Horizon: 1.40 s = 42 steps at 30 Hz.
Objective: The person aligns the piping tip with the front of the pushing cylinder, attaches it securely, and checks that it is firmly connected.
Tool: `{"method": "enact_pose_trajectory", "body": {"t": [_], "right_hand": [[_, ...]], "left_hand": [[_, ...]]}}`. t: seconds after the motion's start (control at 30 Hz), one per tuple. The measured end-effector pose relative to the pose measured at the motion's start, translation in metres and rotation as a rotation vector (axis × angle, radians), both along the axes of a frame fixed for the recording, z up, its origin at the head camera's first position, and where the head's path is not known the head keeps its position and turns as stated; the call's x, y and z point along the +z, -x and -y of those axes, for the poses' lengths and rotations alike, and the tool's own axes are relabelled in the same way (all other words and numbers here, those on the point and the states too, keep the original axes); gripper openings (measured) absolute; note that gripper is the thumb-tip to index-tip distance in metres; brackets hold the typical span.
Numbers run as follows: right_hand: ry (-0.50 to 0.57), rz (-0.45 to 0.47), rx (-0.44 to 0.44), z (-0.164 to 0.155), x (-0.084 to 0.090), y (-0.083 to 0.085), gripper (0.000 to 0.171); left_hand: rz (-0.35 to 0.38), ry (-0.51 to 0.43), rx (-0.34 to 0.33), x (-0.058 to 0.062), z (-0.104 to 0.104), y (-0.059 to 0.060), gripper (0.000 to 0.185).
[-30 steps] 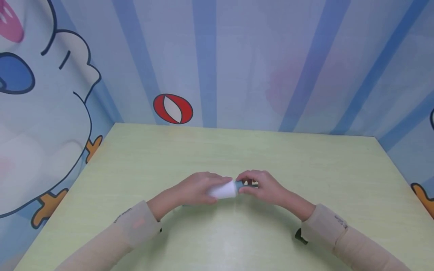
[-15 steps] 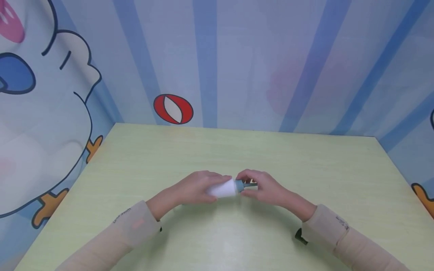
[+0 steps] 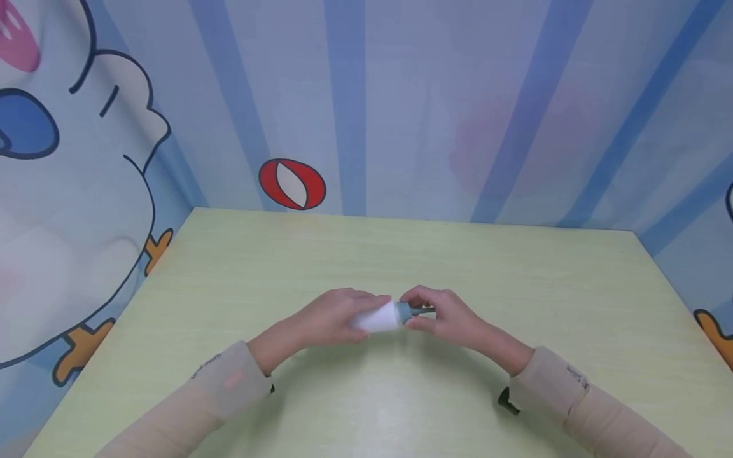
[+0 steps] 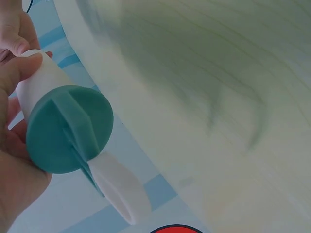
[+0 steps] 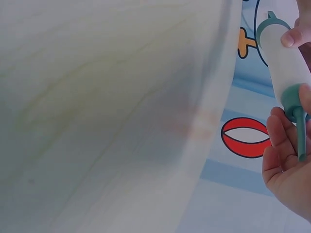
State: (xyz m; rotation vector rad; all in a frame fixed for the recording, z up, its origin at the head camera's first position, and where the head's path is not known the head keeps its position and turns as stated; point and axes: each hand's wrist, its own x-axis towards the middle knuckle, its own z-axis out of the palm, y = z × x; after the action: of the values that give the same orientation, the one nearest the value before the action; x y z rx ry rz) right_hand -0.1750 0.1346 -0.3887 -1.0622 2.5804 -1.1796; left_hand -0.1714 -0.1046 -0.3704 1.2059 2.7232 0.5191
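In the head view a white cylindrical bottle [image 3: 378,319] lies nearly sideways over the table, with a teal nozzle cap [image 3: 404,312] at its right end. My left hand [image 3: 335,318] grips its white body. Thumb and fingers of my right hand [image 3: 441,313] pinch the cap, and its thin spout points toward the palm. The left wrist view shows the bottle's other end, a teal disc [image 4: 70,128] with a raised ridge, and a white rounded piece [image 4: 121,187] beside it. In the right wrist view the spout [image 5: 301,136] runs past the curled fingers.
A pale yellow-green table [image 3: 275,254] lies under both hands. Behind it stands a blue-striped backdrop [image 3: 412,127] with a printed red oval [image 3: 312,184], and a cartoon-printed panel [image 3: 69,210] is at the left.
The right fingers have shifted slightly around the cap, leaving more of the teal collar and spout showing. The left hand keeps its hold, with the bottle lifted very slightly.
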Motion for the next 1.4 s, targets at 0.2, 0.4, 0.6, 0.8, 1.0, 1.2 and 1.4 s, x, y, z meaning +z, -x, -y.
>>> {"method": "enact_pose_trajectory", "body": {"t": [0.2,0.4,0.6,0.8,1.0,1.2,1.4], "right_hand": [[0.02,-0.029,-0.013,0.002,-0.001,-0.003,0.03],[0.035,-0.252,-0.018,0.005,-0.004,-0.005,0.032],[0.056,-0.449,-0.02,0.007,-0.006,-0.003,0.033],[0.011,-0.426,-0.008,0.006,-0.002,-0.003,0.034],[-0.055,-0.302,-0.023,0.004,0.003,-0.003,0.034],[-0.112,-0.173,0.014,0.0,0.005,0.0,0.039],[-0.1,-0.075,0.02,0.0,0.007,0.002,0.038]], "left_hand": [[0.016,-0.005,-0.011,0.002,0.001,0.0,0.059],[0.103,-0.027,-0.009,0.004,0.003,0.003,0.062],[0.207,-0.064,0.011,0.004,0.006,0.005,0.064],[0.217,-0.053,0.014,0.006,0.005,0.005,0.063],[0.189,-0.046,0.011,0.008,0.004,0.002,0.063],[0.13,-0.008,0.006,0.008,0.001,0.001,0.064],[0.103,-0.001,0.015,0.008,-0.001,0.001,0.064]]}}
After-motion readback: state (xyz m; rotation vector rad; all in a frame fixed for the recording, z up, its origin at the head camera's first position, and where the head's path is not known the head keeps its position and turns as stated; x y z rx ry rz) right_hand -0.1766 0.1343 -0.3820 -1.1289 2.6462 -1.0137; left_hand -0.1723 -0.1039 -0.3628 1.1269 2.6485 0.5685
